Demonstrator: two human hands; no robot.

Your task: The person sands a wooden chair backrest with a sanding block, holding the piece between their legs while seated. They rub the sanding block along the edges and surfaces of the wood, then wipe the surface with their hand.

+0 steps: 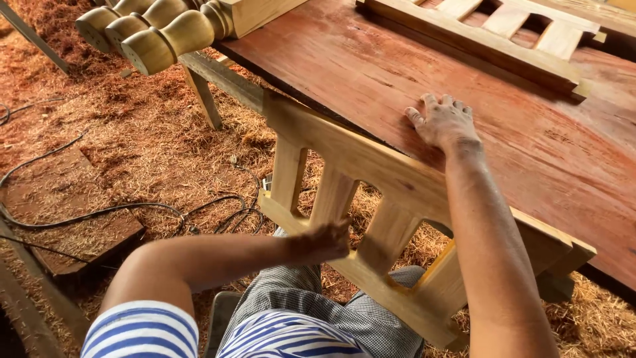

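Note:
A pale wooden ladder-like frame [358, 159] with several short slats leans against the near edge of a reddish workbench top [424, 73]. My left hand [324, 242] grips its lower rail from the near side, fingers curled around the wood. My right hand [444, 122] lies flat on the bench top just behind the frame's upper rail, fingers spread, holding nothing.
A second slatted frame [490, 36] lies at the far side of the bench. Turned wooden legs [159, 33] stick out over the bench's left end. Black cables [99, 212] run across the floor, which is covered in wood shavings [132, 132]. Boards lie at left.

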